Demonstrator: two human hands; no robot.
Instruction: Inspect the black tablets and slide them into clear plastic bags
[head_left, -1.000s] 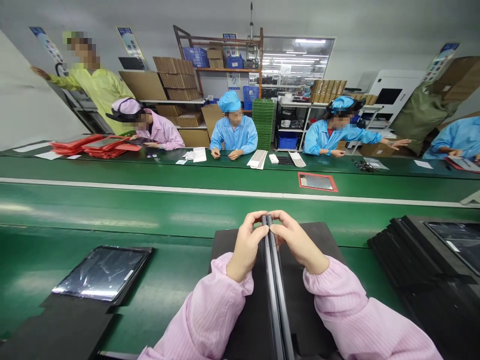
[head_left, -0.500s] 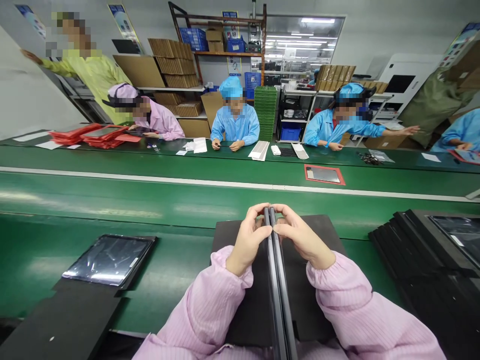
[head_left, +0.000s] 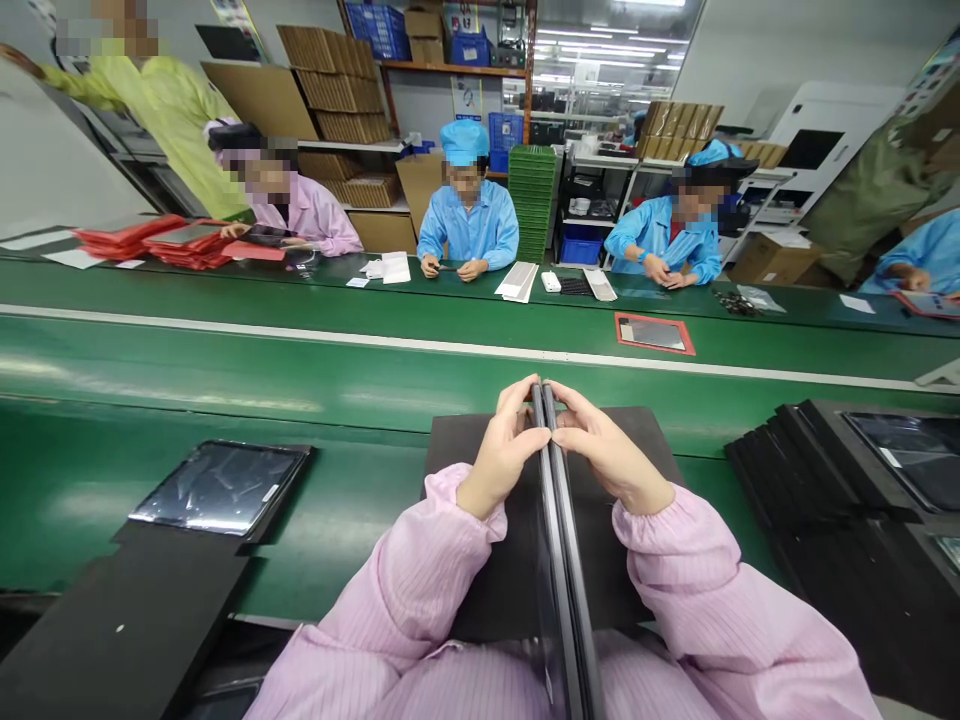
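Two slim tablet-like devices stand on edge, side by side, over a black foam sheet [head_left: 615,575]. My left hand [head_left: 496,460] is closed around the far end of the left device [head_left: 556,560], thumb near its top edge. Around the right device [head_left: 574,575] my right hand [head_left: 606,455] is closed in the same way. The thumbs almost meet between the two edges, which run close together toward my body. Their near ends reach the bottom of the view, and the broad faces are mostly turned out of sight.
Left lies a dark-screened tablet [head_left: 217,485] in clear film, on black sheets. A stack of black foam sheets [head_left: 799,470] and another tablet [head_left: 911,455] are at right. Beyond the green conveyor [head_left: 337,400], several co-workers sit; a red-framed panel [head_left: 654,333] lies before them.
The view has tipped down slightly. My hands keep their hold on both devices, which lean a little more. Across the line, a co-worker's outstretched arm has come back in.
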